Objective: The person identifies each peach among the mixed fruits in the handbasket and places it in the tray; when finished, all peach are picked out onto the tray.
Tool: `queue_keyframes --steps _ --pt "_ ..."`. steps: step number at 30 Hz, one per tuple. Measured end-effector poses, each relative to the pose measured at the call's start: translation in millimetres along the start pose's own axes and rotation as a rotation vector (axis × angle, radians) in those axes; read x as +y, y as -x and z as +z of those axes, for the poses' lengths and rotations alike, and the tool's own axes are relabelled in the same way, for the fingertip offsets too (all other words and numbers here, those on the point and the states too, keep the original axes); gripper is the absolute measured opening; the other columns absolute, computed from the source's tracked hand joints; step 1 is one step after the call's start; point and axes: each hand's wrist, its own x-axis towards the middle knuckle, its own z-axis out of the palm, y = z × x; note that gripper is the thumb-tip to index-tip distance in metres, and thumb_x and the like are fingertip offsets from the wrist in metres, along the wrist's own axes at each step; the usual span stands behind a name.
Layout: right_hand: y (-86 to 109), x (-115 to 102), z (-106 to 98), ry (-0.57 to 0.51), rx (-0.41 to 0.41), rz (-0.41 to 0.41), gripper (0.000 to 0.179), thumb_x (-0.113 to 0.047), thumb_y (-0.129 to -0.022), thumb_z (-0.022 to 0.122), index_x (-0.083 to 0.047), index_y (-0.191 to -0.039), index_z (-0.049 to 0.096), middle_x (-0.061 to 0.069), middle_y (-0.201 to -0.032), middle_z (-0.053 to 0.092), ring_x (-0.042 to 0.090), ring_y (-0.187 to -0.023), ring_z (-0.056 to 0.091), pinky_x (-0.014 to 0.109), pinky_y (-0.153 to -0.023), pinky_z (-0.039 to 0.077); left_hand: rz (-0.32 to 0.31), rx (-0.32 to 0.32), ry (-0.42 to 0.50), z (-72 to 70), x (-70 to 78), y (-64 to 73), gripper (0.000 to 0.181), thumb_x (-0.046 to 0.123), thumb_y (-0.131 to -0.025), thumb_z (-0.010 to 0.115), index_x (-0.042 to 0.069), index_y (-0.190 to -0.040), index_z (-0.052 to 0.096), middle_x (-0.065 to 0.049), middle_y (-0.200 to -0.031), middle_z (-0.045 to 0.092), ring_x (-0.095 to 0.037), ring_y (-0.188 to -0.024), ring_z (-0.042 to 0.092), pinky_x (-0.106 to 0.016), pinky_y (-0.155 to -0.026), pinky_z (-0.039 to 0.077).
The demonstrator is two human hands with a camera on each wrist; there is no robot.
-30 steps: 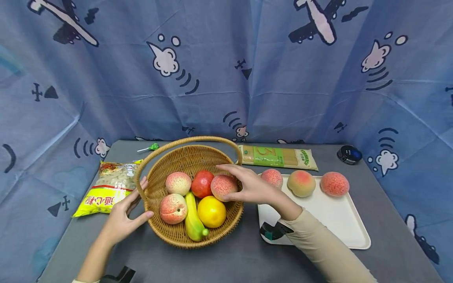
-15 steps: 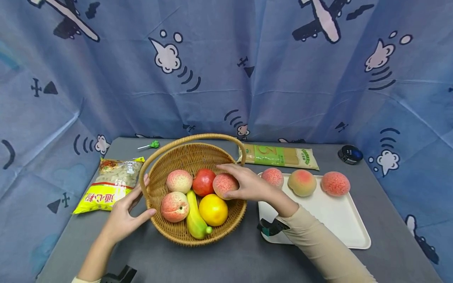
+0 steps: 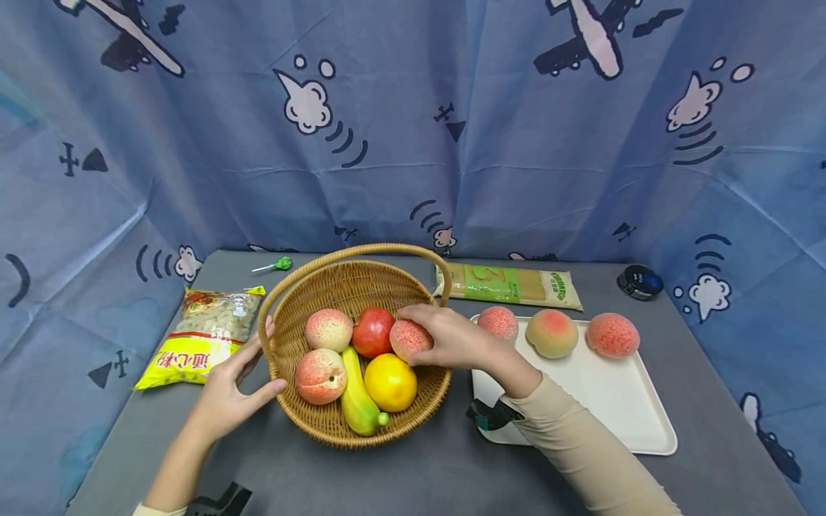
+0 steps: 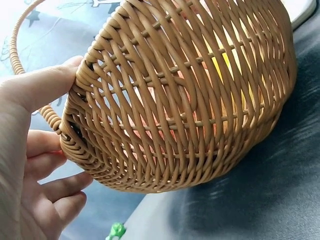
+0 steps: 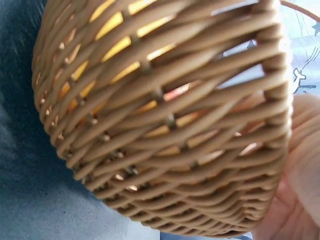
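Note:
A round wicker basket (image 3: 335,437) with a tall handle stands mid-table in the head view. Inside lie two pale peaches (image 3: 320,376) at the left, a red pomegranate-like fruit (image 3: 373,332), a banana (image 3: 358,401) and a yellow orange-like fruit (image 3: 390,382). My right hand (image 3: 458,340) reaches over the right rim, thumb and fingers round a pink peach (image 3: 408,338) among the other fruit. My left hand (image 3: 226,394) holds the left rim, and in the left wrist view its thumb (image 4: 55,82) and fingers meet the rim at the handle's foot.
Right of the basket, a white tray (image 3: 613,408) bears three peaches (image 3: 552,333). A noodle packet (image 3: 510,285) lies behind, with a round black device (image 3: 639,282) at the back right. A yellow pasta bag (image 3: 203,340) and green lollipop (image 3: 282,264) lie left.
The right hand's fingers have drawn in closer over the pink peach, which stays in the basket. The left hand keeps its place at the rim. The head view has shifted slightly.

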Motion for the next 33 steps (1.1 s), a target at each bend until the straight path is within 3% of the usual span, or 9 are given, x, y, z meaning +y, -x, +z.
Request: queue_keyframes --steps 9,16,21,27,33 --pt "2.9 -2 1 -0.085 0.092 -0.030 0.061 -0.030 -0.077 0.078 -0.008 -0.129 0.057 0.008 -0.128 0.060 0.023 -0.115 0.056 0.038 -0.092 0.055 0.056 0.011 0.055 1.2 -5.0 4.4 0.082 -0.009 -0.067 0.077 -0.002 -0.141 0.041 -0.015 -0.149 0.038 0.003 -0.131 0.039 -0.007 -0.103 0.035" --pt "17.3 -5 2 -0.213 0.292 -0.051 0.065 -0.031 -0.072 0.083 -0.013 -0.129 0.059 0.003 -0.130 0.060 0.022 -0.121 0.054 0.042 -0.098 0.052 0.045 -0.023 0.088 0.2 -8.3 7.5 0.081 -0.010 -0.071 0.074 -0.002 -0.143 0.038 -0.021 -0.151 0.032 0.001 -0.135 0.035 -0.007 -0.105 0.034" --pt "30.5 -11 -1 -0.338 0.418 -0.124 0.067 -0.021 -0.069 0.086 -0.010 -0.129 0.058 0.005 -0.130 0.059 0.019 -0.120 0.055 0.032 -0.099 0.051 0.011 -0.044 0.068 -0.6 -10.1 8.0 0.081 -0.010 -0.073 0.073 0.002 -0.145 0.036 -0.021 -0.152 0.031 0.003 -0.135 0.035 -0.007 -0.104 0.034" --pt "53.4 -18 -12 -0.446 0.486 -0.134 0.071 -0.008 -0.067 0.085 -0.009 -0.131 0.056 0.009 -0.134 0.056 0.014 -0.125 0.050 0.020 -0.102 0.046 0.062 -0.021 0.097 0.8 -10.8 6.4 0.080 -0.010 -0.071 0.074 -0.003 -0.143 0.038 -0.018 -0.152 0.032 0.001 -0.134 0.036 -0.008 -0.105 0.034" --pt "79.6 -13 -17 -0.549 0.572 -0.181 0.074 0.008 -0.064 0.082 0.000 -0.132 0.053 0.013 -0.133 0.055 0.014 -0.125 0.051 0.021 -0.103 0.046 0.090 -0.010 0.132 2.0 -13.6 6.4 0.081 -0.013 -0.070 0.073 -0.006 -0.142 0.037 -0.015 -0.153 0.031 -0.001 -0.135 0.036 -0.009 -0.105 0.034"
